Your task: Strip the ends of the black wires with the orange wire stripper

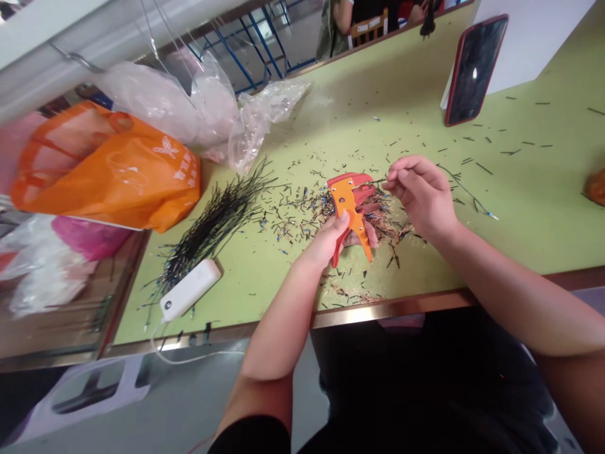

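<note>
My left hand [336,238] is closed round the handles of an orange and red wire stripper [350,200], held upright over the green table [293,277]. My right hand [420,192] pinches a thin dark wire [378,183] whose end reaches into the stripper's jaws. Under both hands lies a scatter of cut insulation bits and copper strands [378,227]. A loose bundle of thin black wires [215,221] lies to the left of the stripper.
A white power bank [189,289] with a cable lies near the front edge. An orange plastic bag [113,170] and clear bags [198,104] sit at the left. A red-cased phone [475,69] leans at the back right. Another person sits at the far end.
</note>
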### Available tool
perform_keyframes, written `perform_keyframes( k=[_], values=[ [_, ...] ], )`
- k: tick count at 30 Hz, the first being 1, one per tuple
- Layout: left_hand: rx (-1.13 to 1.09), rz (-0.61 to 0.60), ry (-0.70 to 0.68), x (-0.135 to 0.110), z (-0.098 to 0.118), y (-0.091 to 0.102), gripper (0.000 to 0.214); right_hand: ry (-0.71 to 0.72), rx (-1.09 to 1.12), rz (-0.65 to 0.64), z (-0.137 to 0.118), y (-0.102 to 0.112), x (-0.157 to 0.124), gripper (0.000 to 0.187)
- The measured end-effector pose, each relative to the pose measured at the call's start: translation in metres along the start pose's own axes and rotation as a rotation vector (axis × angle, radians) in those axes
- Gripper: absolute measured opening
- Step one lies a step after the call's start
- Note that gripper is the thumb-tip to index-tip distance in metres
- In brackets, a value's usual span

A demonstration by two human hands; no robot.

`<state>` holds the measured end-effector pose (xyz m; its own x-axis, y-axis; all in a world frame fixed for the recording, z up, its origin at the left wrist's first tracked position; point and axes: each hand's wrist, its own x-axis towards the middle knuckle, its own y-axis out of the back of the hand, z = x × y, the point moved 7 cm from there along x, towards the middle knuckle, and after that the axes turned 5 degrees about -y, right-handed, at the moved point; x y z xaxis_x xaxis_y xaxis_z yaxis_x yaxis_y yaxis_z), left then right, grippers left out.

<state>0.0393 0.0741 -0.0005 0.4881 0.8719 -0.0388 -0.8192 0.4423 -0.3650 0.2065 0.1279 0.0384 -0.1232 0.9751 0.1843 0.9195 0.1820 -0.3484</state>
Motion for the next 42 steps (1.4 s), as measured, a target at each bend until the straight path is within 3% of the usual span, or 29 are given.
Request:
perform_keyframes(
  k=[11, 26, 35, 42],
  values=[
    [0.011, 0.002, -0.016, 0.002, 0.0, -0.006, 0.077, -0.01, -0.113, -0.081, 0.0, -0.01, -0.006, 0.024],
    [0.039, 0.044, -0.05, 0.002, 0.002, -0.015, 0.05, -0.045, -0.066, -0.065, 0.002, -0.01, -0.006, 0.026],
    [0.017, 0.133, -0.07, 0.006, -0.007, -0.021, 0.064, -0.052, -0.073, -0.083, 0.009, -0.011, -0.004, 0.037],
    [-0.142, 0.164, -0.026, 0.009, -0.014, -0.022, 0.063, -0.096, -0.002, -0.108, 0.016, -0.012, -0.001, 0.045]
  ],
)
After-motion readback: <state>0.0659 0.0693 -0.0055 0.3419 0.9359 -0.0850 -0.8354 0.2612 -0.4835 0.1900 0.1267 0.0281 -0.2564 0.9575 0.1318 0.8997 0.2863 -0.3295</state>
